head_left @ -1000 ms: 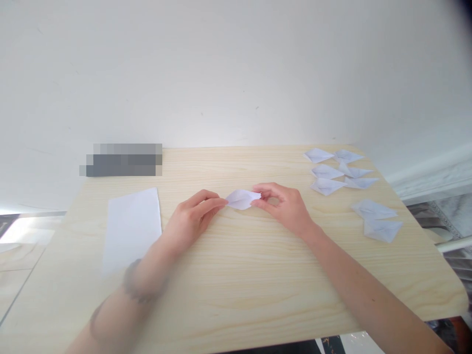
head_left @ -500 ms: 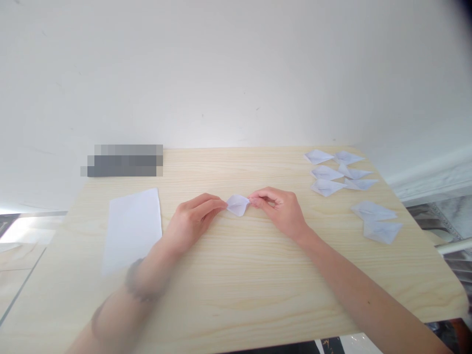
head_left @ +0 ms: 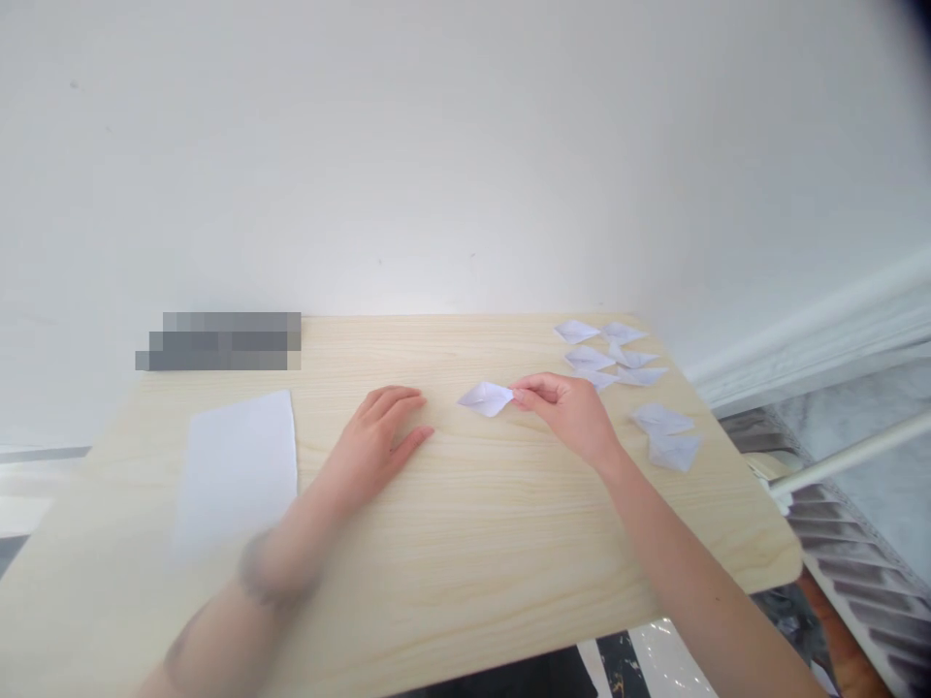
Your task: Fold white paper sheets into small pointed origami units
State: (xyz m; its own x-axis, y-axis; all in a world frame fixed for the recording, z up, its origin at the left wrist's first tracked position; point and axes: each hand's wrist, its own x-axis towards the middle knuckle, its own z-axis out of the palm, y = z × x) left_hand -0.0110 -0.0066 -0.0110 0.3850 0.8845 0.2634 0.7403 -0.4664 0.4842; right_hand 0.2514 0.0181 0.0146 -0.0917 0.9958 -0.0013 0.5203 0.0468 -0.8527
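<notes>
A small folded white paper boat point(head_left: 486, 398) hangs just above or on the wooden table, pinched at its right tip by my right hand point(head_left: 560, 407). I cannot tell whether it touches the tabletop. My left hand point(head_left: 378, 436) is apart from the boat, to its left, thumb and fingers spread and nothing between them. Several similar folded paper boats point(head_left: 589, 360) stand grouped at the back right. Two more paper boats point(head_left: 675, 452) lie nearer to me, right of my right hand. White paper sheets point(head_left: 240, 465) lie left of my left hand.
The pale wooden table point(head_left: 465, 543) reaches back to a white wall point(head_left: 436, 145). A blurred-out dark object point(head_left: 218, 344) sits at the back left. A pale rail point(head_left: 850, 451) runs beyond the table's right edge.
My left hand has let go of the paper boat's left tip and opened. My right hand still holds the boat, now slightly right. The view has turned to the right.
</notes>
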